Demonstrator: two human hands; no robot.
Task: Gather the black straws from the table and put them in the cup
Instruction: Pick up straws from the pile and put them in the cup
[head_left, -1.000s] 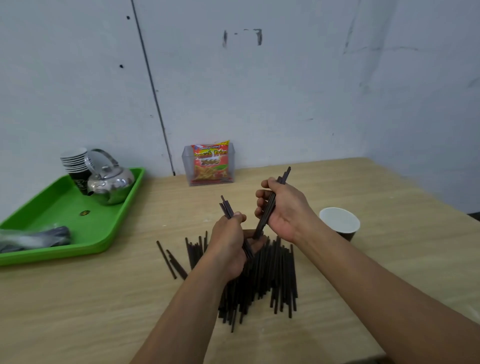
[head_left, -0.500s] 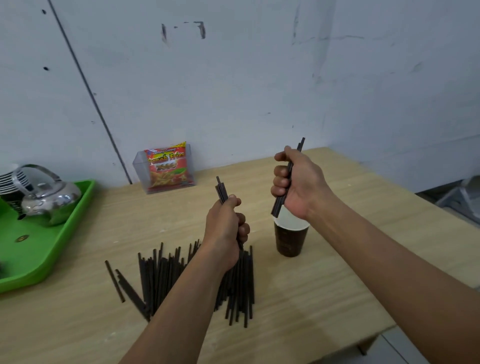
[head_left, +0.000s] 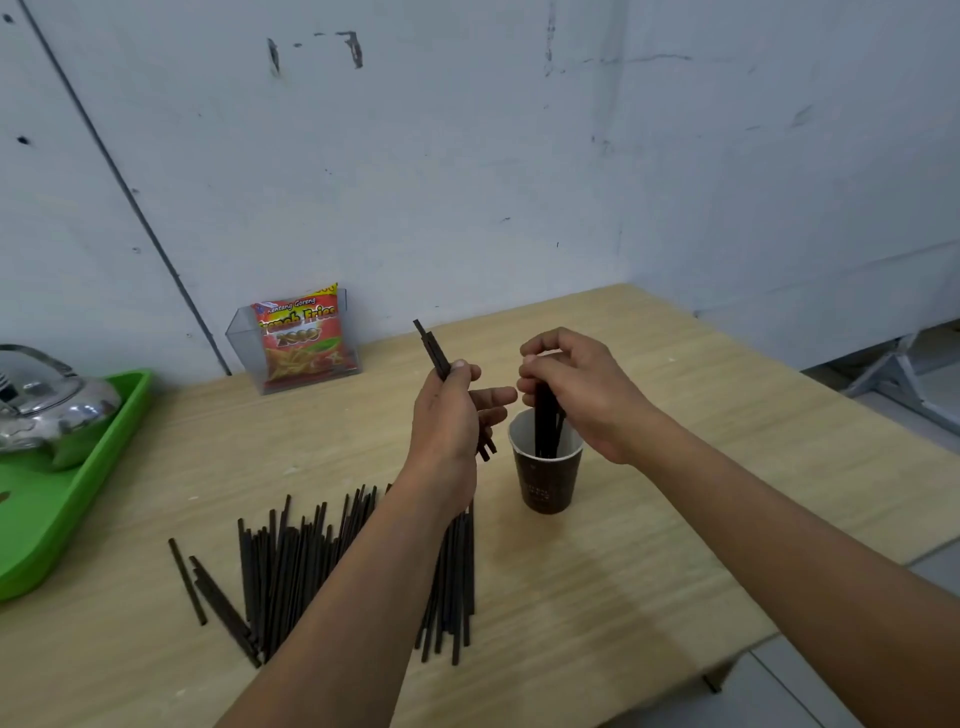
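A dark brown paper cup (head_left: 545, 480) with a white inside stands upright on the wooden table (head_left: 649, 545). My right hand (head_left: 576, 387) hovers just above it, its fingertips pinching a small bundle of black straws (head_left: 545, 423) whose lower ends reach down inside the cup. My left hand (head_left: 452, 415), left of the cup, grips a few more black straws (head_left: 432, 349) that stick up and down out of the fist. Several loose black straws (head_left: 291, 571) lie in a pile on the table under my left forearm.
A green tray (head_left: 67, 509) holding a shiny metal kettle (head_left: 47, 405) sits at the left. A clear plastic holder with a red snack packet (head_left: 298, 338) stands against the wall. The table's edge runs close on the right and front right.
My right hand has come down from above the cup and lowered its straws into it. The left hand stays raised with its straws. The view has shifted slightly.
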